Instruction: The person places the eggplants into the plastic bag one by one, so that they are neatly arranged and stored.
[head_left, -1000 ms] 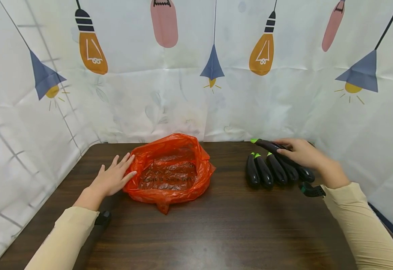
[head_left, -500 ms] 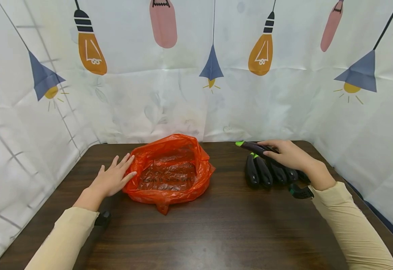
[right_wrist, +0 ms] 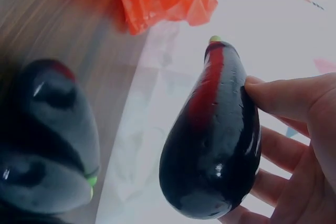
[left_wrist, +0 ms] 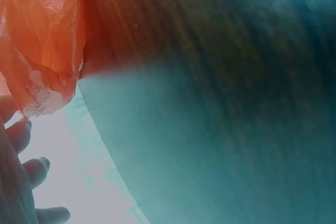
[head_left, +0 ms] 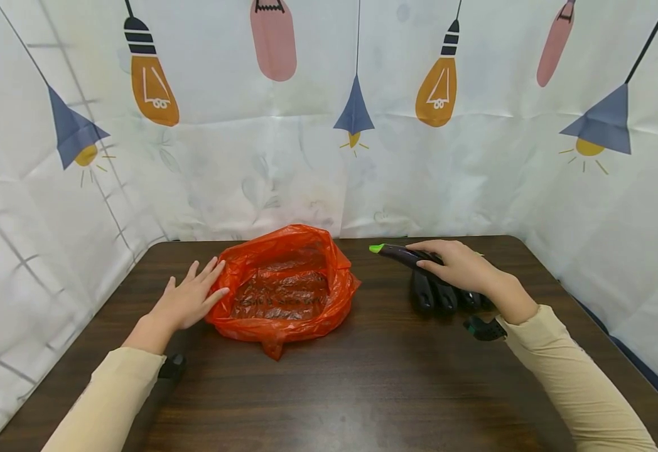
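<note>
An eggplant (right_wrist: 210, 145) with a green tip is held in my right hand (head_left: 463, 269), thumb on one side and fingers on the other. It is raised above a row of several dark eggplants (head_left: 434, 295) on the table, which my hand partly hides. To the left stands a red plastic bag (head_left: 284, 326) with its mouth spread wide. My left hand (head_left: 184, 301) touches the bag's left rim with fingers spread and straight. The left wrist view shows those fingers (left_wrist: 37, 171) beside the bag's side.
The dark wooden table (head_left: 334, 402) carries the bag and the eggplants. A white curtain (head_left: 318, 169) printed with lamps and bulbs hangs close behind its back edge and along the sides.
My right hand has moved left with the eggplant, away from the right end of the row and nearer the bag. The left hand and the bag have stayed put.
</note>
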A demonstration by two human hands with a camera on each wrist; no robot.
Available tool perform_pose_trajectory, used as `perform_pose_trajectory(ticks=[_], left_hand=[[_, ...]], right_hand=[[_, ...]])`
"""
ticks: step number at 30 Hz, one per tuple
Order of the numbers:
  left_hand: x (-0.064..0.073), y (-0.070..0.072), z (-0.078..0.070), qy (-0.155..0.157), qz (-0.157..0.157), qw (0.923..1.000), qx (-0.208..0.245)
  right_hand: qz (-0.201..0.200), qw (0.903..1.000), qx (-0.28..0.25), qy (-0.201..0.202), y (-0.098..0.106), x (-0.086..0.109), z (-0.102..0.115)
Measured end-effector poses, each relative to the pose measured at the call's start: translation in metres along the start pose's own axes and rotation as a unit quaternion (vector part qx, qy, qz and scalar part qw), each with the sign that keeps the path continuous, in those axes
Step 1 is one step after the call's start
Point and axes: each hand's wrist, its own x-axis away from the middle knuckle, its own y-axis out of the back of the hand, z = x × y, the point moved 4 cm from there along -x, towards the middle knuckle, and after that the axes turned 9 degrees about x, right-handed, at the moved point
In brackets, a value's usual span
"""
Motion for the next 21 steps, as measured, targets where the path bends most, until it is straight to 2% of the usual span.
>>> perform_pose_trajectory(ticks=[9,15,21], left_hand=[[-0.001,0.002,0.0,-0.005,0.008,0.9999,0.004],[-0.001,0.002,0.0,-0.005,0.008,0.9999,0.003],[0.0,0.002,0.0,-0.005,0.007,1.0,0.006]], right_hand=[[0.002,0.9995,-0.018,0.025,-0.001,-0.015,0.019],[0.014,0.9991,-0.03,0.028,-0.003,-0.025,0.034],[0.02,0.998,-0.032,0.05,-0.01,-0.035,0.048]])
